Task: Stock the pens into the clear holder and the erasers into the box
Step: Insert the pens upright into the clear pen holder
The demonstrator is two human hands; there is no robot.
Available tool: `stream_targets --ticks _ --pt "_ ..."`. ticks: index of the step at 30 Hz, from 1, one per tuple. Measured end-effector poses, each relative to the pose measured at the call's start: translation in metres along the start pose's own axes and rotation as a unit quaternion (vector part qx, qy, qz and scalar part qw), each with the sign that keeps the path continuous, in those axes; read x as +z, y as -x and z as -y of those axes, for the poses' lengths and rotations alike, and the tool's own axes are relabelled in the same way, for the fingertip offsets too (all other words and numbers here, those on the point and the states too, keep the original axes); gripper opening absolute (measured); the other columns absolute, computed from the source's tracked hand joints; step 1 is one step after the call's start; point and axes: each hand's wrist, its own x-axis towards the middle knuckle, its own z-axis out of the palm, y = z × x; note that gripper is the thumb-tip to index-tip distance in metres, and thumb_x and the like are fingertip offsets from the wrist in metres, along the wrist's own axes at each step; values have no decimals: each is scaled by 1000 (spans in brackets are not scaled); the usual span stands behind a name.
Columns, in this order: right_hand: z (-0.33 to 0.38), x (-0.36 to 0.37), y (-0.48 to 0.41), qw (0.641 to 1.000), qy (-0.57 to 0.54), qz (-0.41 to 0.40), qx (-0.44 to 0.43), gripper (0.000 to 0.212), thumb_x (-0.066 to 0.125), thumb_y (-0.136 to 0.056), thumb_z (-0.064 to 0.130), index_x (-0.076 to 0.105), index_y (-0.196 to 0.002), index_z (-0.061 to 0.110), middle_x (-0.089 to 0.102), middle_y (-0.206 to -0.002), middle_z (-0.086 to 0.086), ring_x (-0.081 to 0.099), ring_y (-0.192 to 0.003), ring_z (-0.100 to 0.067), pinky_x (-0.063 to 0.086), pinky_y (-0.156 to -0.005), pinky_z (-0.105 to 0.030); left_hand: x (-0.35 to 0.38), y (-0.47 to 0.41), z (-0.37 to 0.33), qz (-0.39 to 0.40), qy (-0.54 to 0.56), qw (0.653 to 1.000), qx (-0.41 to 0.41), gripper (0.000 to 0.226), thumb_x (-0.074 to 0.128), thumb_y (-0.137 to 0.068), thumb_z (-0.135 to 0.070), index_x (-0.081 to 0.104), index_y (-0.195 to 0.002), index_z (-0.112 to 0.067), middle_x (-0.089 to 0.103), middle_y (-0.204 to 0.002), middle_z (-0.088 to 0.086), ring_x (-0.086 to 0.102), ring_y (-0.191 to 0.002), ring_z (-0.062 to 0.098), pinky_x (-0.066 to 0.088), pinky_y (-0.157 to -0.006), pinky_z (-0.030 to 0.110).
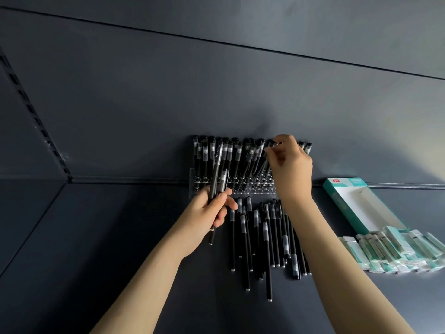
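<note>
A clear holder [250, 189] stands against the back wall of a dark shelf, with several black pens [231, 155] upright in it. My left hand [207, 210] grips two black pens [218, 179] in front of the holder's left part. My right hand [289, 165] pinches the top of a pen [271, 147] at the holder's right part. Several loose black pens [265, 237] lie on the shelf in front of the holder. A teal and white box [342, 196] lies open to the right, with several wrapped erasers [395, 251] heaped in front of it.
The dark shelf floor [96, 249] stretches left of the pens. A slotted upright rail [36, 116] runs along the left wall. The back wall [216, 92] rises right behind the holder.
</note>
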Motion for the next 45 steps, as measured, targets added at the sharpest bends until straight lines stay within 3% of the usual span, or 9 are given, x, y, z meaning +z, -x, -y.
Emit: stream_targets --ticks 2,8,16,21,30,33,37,41,45 --pt "-1 -1 -2 1000 7 6 -4 21 67 -91 10 64 -111 7 72 -88 -9 66 -74 -23 55 -73 -35 0 0 -1 1 0 1000 7 21 44 -104 -23 60 -116 -18 69 -89 -3 45 -63 13 40 -62 21" --pt "-8 3 -3 998 35 35 -35 21 68 -89 4 69 -110 4 71 -92 -10 65 -71 -19 58 -72 -40 3 1 -6 2 27 1000 14 23 44 -103 -27 60 -118 -22 66 -76 4 39 -48 12 27 -42 23" --pt "14 -18 18 989 -97 109 21 26 65 -94 14 67 -120 14 67 -97 1 62 -79 -7 53 -75 -19 2 2 -5 23 60 998 4 30 48 -99 -32 62 -100 -6 64 -75 4 39 -51 9 30 -43 19" --pt "36 -30 35 870 -349 287 197 21 60 -96 18 69 -115 17 73 -99 3 67 -95 -10 54 -84 -25 7 5 -6 66 94 993 -14 38 48 -92 -38 63 -101 -4 59 -68 5 35 -44 10 25 -39 20" --pt "27 -41 35 793 -491 218 288 14 68 -80 16 58 -88 9 72 -93 -12 66 -75 -13 57 -76 -28 11 6 0 31 71 997 -30 33 48 -98 -32 62 -108 -4 67 -77 8 45 -49 12 33 -42 21" --pt "16 -47 27 827 -480 50 288 12 67 -87 6 57 -87 13 68 -83 -9 63 -70 -14 56 -69 -26 7 3 4 -23 27 999 -26 26 49 -100 -30 66 -106 -11 59 -74 -1 39 -49 8 26 -42 21" --pt "-1 -53 14 902 -330 -128 246 18 67 -90 7 53 -87 19 66 -82 -2 63 -69 -10 53 -73 -33 3 0 8 -38 25 999 -26 27 47 -102 -31 67 -108 -14 33 -61 -7 22 -48 8 14 -48 29" --pt "-5 -52 5 937 -242 -156 197 17 67 -88 18 53 -87 28 66 -83 -3 67 -72 -22 52 -72 -41 8 -1 7 -40 27 998 -34 26 47 -101 -33 61 -109 -12 31 -60 -5 22 -47 8 16 -44 24" --pt "-3 -44 1 955 -199 -153 161 21 65 -88 20 50 -86 35 68 -89 -8 68 -77 -24 49 -70 -30 8 -2 7 -43 3 999 -21 26 47 -101 -34 50 -107 -9 39 -61 -2 23 -46 10 17 -47 29"
